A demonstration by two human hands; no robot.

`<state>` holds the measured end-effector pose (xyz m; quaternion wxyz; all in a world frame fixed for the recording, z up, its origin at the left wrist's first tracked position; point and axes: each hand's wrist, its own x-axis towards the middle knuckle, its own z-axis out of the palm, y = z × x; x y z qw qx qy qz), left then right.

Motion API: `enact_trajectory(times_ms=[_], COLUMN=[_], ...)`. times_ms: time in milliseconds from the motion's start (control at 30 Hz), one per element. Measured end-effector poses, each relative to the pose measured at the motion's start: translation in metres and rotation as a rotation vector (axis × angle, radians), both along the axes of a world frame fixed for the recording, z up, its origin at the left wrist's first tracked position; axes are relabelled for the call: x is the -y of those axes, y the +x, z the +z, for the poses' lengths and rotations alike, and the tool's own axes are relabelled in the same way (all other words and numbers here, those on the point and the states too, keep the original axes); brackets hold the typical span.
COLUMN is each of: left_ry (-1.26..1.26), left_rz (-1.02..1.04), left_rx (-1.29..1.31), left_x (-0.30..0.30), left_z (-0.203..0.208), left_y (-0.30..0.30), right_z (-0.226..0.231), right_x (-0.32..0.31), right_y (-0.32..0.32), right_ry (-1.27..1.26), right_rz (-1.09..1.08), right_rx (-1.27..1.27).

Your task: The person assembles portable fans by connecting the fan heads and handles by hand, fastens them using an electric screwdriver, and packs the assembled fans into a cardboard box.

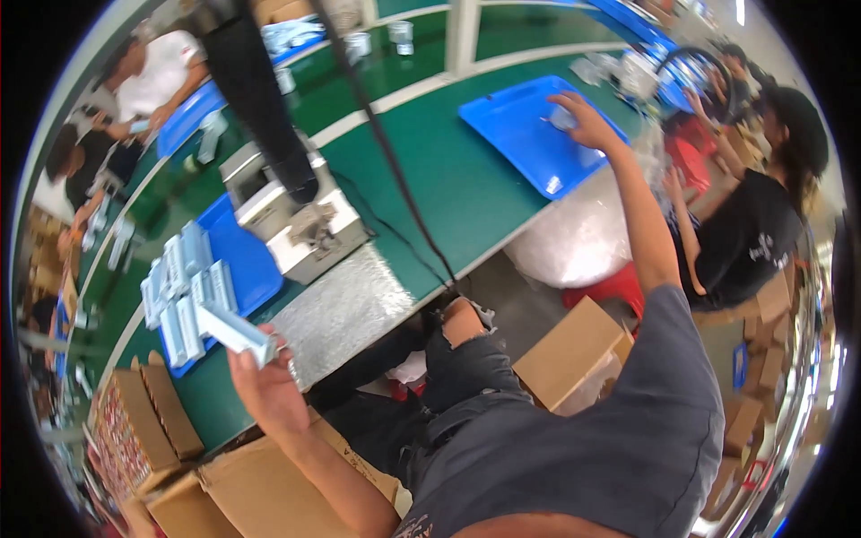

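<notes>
My left hand (271, 387) is closed on one end of a long, light-blue and white box (231, 328). The box points up and to the left, over the near edge of a pile of similar boxes (190, 285). That pile lies on a blue tray (256, 269) at the left of the green table. Far to the right, my right hand (587, 124) reaches over a second blue tray (525, 134). Its fingers are curled round a small, clear plastic piece (562, 117), partly hidden by them and too small to make out fully.
Between the trays stands a grey-white machine (327, 238) with a thick black column. A silvery sheet (345, 309) lies before it. Cardboard boxes (269, 484) crowd the lower left; an open carton (569, 350) and a clear plastic bag (574, 238) are at right. Several people sit nearby.
</notes>
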<state>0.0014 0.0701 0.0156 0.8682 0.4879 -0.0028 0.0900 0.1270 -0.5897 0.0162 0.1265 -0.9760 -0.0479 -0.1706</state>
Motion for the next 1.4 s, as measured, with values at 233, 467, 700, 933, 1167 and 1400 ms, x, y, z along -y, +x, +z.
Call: enact_trajectory(times_ms=[233, 467, 700, 933, 1167, 1400], left_ry=[-0.029, -0.009, -0.168, -0.116, -0.106, -0.075], left_rz=[-0.01, -0.016, -0.14, -0.061, -0.031, 0.033], left_rx=[0.008, -0.108, -0.178, -0.136, -0.107, -0.107], left_x=[-0.004, 0.012, 0.026, 0.029, 0.025, 0.025], left_z=[-0.001, -0.014, -0.014, -0.003, -0.009, -0.024], left_y=[-0.025, -0.033, -0.018, -0.002, -0.015, -0.028], right_z=[0.023, 0.004, -0.006, 0.015, -0.002, -0.012], right_x=[-0.101, -0.219, -0.354, -0.421, -0.44, -0.447], right_y=[-0.063, -0.159, -0.145, -0.127, -0.13, -0.129], right_ry=[1.377, 1.546, 1.129, 0.984, 0.985, 1.073], right_rz=[0.211, 0.914, 0.824, 0.72, 0.798, 0.792], right_rx=[0.131, -0.412, -0.672, -0.632, -0.666, -0.77])
